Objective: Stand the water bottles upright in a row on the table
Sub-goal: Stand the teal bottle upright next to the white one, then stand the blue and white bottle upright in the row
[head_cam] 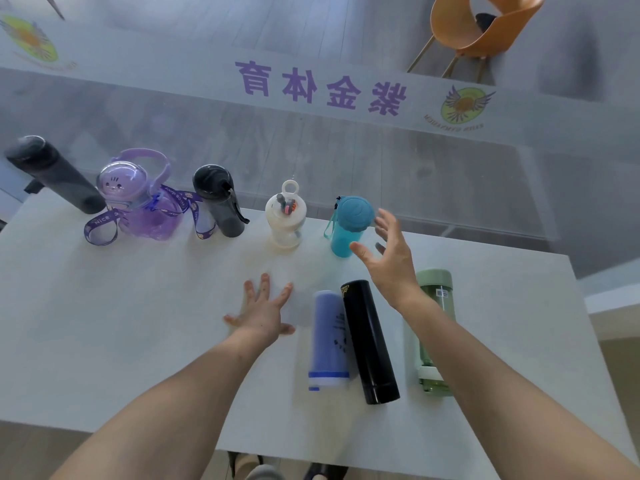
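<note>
Several bottles stand upright along the far edge of the white table (104, 323): a tall dark bottle (55, 174), a purple jug with a strap (142, 199), a dark grey bottle (220, 200), a cream bottle (285, 216) and a teal bottle (349, 226). Three lie flat near me: a lilac-blue bottle (329, 341), a black flask (369, 341) and a green bottle (433, 337), partly hidden by my right forearm. My left hand (265, 311) rests flat on the table, fingers spread. My right hand (389, 258) hovers open just right of the teal bottle, apart from it.
A glass wall with purple lettering (320, 86) rises right behind the table's far edge. An orange chair (481, 26) stands beyond it. The table's right edge runs close to the green bottle.
</note>
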The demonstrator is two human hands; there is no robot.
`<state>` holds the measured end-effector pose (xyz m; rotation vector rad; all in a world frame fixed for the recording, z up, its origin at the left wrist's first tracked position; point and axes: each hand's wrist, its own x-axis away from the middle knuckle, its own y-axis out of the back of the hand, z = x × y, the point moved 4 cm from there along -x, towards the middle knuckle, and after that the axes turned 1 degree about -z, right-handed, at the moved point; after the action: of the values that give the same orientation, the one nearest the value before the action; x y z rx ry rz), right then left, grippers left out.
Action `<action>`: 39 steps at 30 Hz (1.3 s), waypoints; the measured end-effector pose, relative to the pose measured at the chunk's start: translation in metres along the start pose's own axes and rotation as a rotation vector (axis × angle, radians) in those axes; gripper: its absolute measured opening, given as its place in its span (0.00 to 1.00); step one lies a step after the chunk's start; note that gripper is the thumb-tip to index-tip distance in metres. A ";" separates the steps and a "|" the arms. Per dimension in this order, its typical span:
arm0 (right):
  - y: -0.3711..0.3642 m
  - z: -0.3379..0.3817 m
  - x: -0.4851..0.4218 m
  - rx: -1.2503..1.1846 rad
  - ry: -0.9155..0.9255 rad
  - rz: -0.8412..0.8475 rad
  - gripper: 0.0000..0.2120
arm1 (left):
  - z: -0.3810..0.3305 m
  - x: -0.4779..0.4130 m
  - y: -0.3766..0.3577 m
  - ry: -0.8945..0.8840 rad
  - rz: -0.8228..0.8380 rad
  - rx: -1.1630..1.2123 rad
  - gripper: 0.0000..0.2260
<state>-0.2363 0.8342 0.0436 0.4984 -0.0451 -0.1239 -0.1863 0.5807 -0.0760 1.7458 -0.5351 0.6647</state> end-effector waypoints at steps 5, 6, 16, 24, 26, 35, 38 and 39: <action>-0.007 -0.008 0.066 0.244 0.326 0.167 0.22 | 0.005 0.013 -0.006 -0.043 -0.053 -0.036 0.39; -0.014 -0.013 0.081 0.290 0.360 0.248 0.22 | 0.009 0.017 -0.009 -0.060 -0.068 -0.055 0.37; -0.075 -0.022 0.149 0.825 0.409 0.761 0.48 | 0.048 0.045 -0.028 -0.054 -0.086 -0.036 0.30; -0.088 -0.003 0.145 0.722 0.262 0.739 0.32 | 0.065 0.045 -0.016 -0.163 -0.051 0.042 0.29; -0.084 0.010 0.137 0.633 0.197 0.720 0.31 | 0.069 0.046 -0.006 -0.161 -0.036 0.090 0.29; -0.068 0.052 0.096 -0.017 -0.306 0.279 0.16 | 0.070 0.073 0.047 -0.235 -0.103 0.124 0.28; -0.068 0.056 0.087 0.057 -0.356 0.159 0.17 | 0.070 0.088 0.057 -0.245 -0.141 0.092 0.25; -0.066 0.058 0.086 0.085 -0.356 0.125 0.17 | 0.070 0.092 0.059 -0.248 -0.154 0.072 0.25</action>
<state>-0.1628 0.7379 0.0635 0.5522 -0.4306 -0.0869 -0.1456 0.4956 0.0141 1.9287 -0.5442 0.3646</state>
